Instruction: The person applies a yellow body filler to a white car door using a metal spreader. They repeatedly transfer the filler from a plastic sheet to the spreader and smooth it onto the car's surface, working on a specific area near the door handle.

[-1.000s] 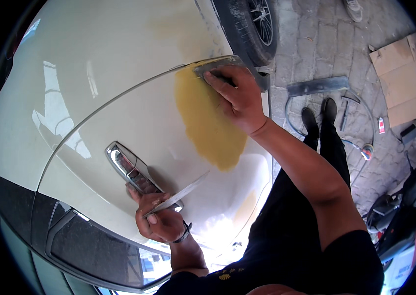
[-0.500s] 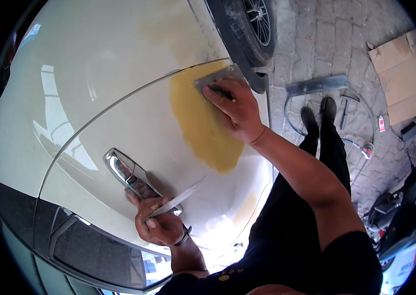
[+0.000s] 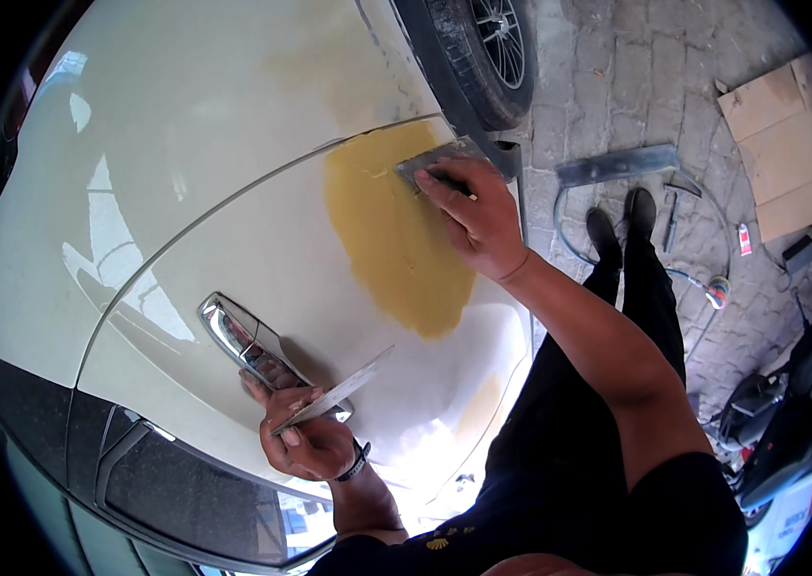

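Note:
A broad patch of yellow body filler [image 3: 392,254] covers part of a pale car door [image 3: 262,221]. My right hand [image 3: 483,221] is closed on a grey flat putty spreader [image 3: 464,149], whose blade lies against the filler's upper right part. My left hand [image 3: 308,449] grips a second thin, flat spreader [image 3: 353,386], seen nearly edge-on and held off the panel. Its fingertips are close to the chrome door handle [image 3: 238,331]; whether they touch it I cannot tell.
The car's wheel [image 3: 502,48] stands beyond the door's edge. On the paving lie a long grey sanding block [image 3: 617,166], a hammer [image 3: 672,216], a hose-fed round tool [image 3: 716,293], a red-and-white tube [image 3: 744,240] and flattened cardboard [image 3: 790,144]. A motorcycle [image 3: 780,422] is at lower right.
My right hand and its spreader have slid a little right and down across the filler, leaving a thin ridge to their left. My left hand has hardly moved.

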Demonstrator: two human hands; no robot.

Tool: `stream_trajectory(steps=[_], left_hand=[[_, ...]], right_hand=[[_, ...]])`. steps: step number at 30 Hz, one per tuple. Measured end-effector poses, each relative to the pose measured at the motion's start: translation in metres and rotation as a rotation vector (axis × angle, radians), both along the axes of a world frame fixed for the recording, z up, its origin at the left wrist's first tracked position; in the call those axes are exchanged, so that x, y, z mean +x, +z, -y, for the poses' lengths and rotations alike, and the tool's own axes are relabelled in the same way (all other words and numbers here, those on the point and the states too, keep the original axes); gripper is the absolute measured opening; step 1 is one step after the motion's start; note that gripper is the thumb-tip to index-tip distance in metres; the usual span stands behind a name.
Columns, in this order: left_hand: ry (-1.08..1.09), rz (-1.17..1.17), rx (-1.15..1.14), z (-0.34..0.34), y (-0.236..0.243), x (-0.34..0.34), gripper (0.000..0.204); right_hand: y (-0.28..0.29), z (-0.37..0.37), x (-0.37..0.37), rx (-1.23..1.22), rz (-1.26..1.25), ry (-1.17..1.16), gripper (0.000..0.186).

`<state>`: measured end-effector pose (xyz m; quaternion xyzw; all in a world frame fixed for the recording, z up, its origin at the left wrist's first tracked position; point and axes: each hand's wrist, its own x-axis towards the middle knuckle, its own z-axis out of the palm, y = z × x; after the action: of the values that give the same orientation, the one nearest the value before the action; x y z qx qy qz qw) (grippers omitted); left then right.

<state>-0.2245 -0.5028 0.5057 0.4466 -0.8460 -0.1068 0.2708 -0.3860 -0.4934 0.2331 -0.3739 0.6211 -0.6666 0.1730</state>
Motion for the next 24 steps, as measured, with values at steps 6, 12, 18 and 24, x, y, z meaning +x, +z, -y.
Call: stream_trajectory(steps=[6, 12, 18, 24], left_hand=[[-0.014, 0.016, -0.023, 0.001, -0.001, -0.009, 0.036], [-0.011, 0.025, -0.039, -0.001, -0.001, -0.004, 0.037], [-0.087, 0.034, 0.012, 0.005, 0.003, 0.007, 0.032], [-0.052, 0.005, -0.007, 0.006, -0.002, 0.001, 0.034]], right_hand=[[-0.002, 0.027, -0.014, -0.018, -0.007, -0.056, 0.052], [-0.001, -0.005, 0.006, 0.005, 0.049, 0.041, 0.053], [0.013, 0.023, -0.011, -0.066, 0.022, -0.032, 0.054], [0.020, -0.011, 0.028, -0.044, 0.046, 0.118, 0.053]])
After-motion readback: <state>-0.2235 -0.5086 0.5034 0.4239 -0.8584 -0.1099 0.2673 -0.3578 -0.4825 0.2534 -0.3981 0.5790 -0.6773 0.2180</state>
